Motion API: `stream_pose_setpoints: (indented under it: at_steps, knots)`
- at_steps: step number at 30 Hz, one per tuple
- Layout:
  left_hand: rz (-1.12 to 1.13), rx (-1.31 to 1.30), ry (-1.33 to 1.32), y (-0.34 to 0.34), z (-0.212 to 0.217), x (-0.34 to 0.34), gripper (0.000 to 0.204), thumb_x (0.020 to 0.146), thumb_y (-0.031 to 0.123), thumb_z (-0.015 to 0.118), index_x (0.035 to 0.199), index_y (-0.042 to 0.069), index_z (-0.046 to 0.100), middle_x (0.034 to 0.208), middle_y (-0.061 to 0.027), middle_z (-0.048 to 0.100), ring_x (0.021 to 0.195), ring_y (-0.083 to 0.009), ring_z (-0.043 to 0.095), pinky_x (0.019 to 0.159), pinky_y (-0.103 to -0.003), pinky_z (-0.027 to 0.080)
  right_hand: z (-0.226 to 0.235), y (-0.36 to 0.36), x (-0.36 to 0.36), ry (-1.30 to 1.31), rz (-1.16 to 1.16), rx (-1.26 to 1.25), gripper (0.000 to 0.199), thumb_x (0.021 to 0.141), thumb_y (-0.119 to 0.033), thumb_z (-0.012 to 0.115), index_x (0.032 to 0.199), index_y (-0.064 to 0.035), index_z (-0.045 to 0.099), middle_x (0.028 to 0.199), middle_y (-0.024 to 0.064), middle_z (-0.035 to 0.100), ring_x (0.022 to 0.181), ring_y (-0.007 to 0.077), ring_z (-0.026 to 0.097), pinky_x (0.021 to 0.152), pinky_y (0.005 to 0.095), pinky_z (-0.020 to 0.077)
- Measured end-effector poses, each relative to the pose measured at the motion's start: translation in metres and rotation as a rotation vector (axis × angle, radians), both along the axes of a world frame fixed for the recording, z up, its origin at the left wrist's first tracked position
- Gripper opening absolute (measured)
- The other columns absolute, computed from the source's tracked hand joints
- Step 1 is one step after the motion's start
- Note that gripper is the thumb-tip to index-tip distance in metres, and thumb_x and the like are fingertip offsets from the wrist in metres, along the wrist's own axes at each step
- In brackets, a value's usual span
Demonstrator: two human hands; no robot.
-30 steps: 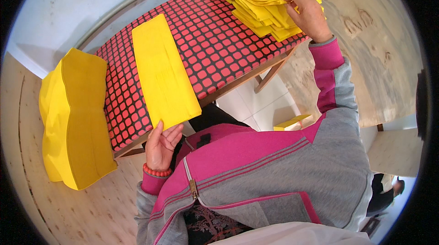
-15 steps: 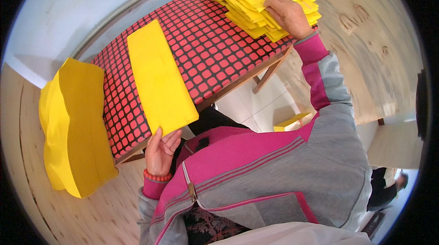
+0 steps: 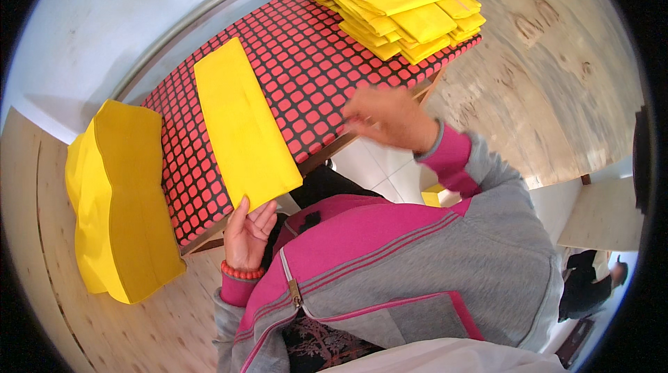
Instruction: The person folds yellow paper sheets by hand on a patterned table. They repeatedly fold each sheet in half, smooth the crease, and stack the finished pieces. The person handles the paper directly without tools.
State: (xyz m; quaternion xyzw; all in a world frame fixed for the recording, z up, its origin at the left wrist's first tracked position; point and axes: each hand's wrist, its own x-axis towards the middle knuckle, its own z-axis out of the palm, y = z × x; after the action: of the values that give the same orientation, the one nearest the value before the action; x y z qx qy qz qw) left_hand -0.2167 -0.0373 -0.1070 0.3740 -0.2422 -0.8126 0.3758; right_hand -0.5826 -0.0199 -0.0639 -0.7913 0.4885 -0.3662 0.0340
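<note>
Pinching the near end of a long yellow folded cloth (image 3: 240, 129), the left hand (image 3: 247, 234) keeps its fingers (image 3: 261, 214) closed on the cloth's lower edge, where it overhangs the front of the red-and-black checked table (image 3: 306, 67). The cloth lies flat and diagonal across the table. The right hand (image 3: 386, 119) is blurred above the table's front edge, holding nothing; whether its fingers are spread or together cannot be told. A stack of folded yellow cloths (image 3: 393, 4) sits at the table's far right end, and a yellow pile (image 3: 118, 199) hangs off its left end.
</note>
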Motion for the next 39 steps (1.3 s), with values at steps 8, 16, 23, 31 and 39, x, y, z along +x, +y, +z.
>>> stream_pose_setpoints:
  at_steps: [8, 16, 23, 31, 39]
  knots:
    - [-0.129, 0.046, -0.017, 0.006, 0.012, -0.019, 0.039, 0.104, 0.03, 0.051, 0.134, 0.005, 0.052, 0.127, -0.0195, 0.064, 0.117, -0.026, 0.064, 0.095, -0.035, 0.052, -0.067, 0.04, 0.082, -0.898, 0.472, 0.978, 0.029, 0.094, -0.022, 0.07, 0.112, -0.0009, 0.063, 0.105, 0.0057, 0.069, 0.096, 0.0134, 0.065, 0.08, 0.0287, 0.0531]
    - [-0.326, 0.01, 0.007, 0.01, 0.014, -0.047, 0.044, 0.103, 0.031, 0.05, 0.136, 0.002, 0.051, 0.13, -0.0177, 0.063, 0.116, -0.0236, 0.064, 0.097, -0.034, 0.05, -0.084, 0.036, 0.129, -1.591, 0.681, 1.057, 0.056, 0.098, -0.03, 0.063, 0.141, 0.0003, 0.042, 0.122, 0.0095, 0.063, 0.116, 0.0209, 0.061, 0.094, 0.0329, 0.0504]
    - [-0.401, -0.015, -0.093, 0.012, 0.023, -0.07, 0.043, 0.102, 0.031, 0.052, 0.132, -0.001, 0.054, 0.121, -0.0173, 0.067, 0.107, -0.026, 0.068, 0.095, -0.034, 0.053, -0.054, 0.035, 0.136, -1.675, 0.165, 0.888, 0.043, 0.097, -0.023, 0.064, 0.132, -0.0018, 0.051, 0.119, 0.0091, 0.064, 0.108, 0.0174, 0.063, 0.089, 0.0313, 0.0528]
    - [-0.612, -0.012, -0.079, 0.008, 0.019, -0.085, 0.043, 0.102, 0.036, 0.052, 0.12, -0.002, 0.062, 0.117, -0.0208, 0.069, 0.106, -0.0263, 0.069, 0.095, -0.036, 0.053, -0.042, 0.029, 0.126, -1.363, -0.149, 0.579, 0.043, 0.095, -0.015, 0.066, 0.133, -0.0014, 0.051, 0.118, 0.0077, 0.064, 0.1, 0.0172, 0.066, 0.078, 0.0296, 0.0564]
    - [-0.694, 0.029, 0.02, -0.001, -0.002, -0.061, 0.043, 0.103, 0.037, 0.05, 0.107, -0.002, 0.068, 0.117, -0.0225, 0.069, 0.106, -0.0286, 0.069, 0.098, -0.039, 0.052, -0.025, 0.032, 0.079, -1.164, -0.097, 0.635, 0.038, 0.099, -0.017, 0.059, 0.13, 0.0024, 0.05, 0.099, 0.0093, 0.069, 0.073, 0.0181, 0.069, 0.061, 0.03, 0.0588]
